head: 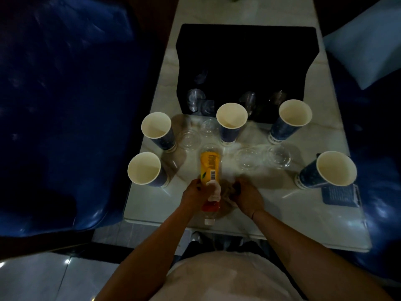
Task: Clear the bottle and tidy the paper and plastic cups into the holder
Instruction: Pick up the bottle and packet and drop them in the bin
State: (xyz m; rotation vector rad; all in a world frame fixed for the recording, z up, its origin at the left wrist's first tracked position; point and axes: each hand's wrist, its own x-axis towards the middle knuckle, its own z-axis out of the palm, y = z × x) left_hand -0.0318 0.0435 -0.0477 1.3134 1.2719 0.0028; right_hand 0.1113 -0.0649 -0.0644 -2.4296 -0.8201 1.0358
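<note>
Both forearms reaching forward, left hand [193, 195] curled gripping, right hand [247, 197] loosely curled

Yellow-labelled bottle [210, 170] lying among five upright paper cups [231, 119], clear plastic cups [246, 158], before black holder [247, 61]

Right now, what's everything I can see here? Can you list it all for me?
Bottle: one, clear with yellow label, tilted at the table's near middle, cap end toward the person.
Paper cups: five, blue outside, cream inside, upright, spread across the table.
Plastic cups: about five clear ones among the paper cups; more, hard to count, inside the holder.
Holder: one, black, at the table's far end.
Table: one, pale marble.
Packet: one, blue, near right table edge.
Seats: dark blue, both sides.
Cushion: one, light blue, far right.
Left hand: holds the bottle.
Right hand: beside the bottle; its grip is unclear.
</note>
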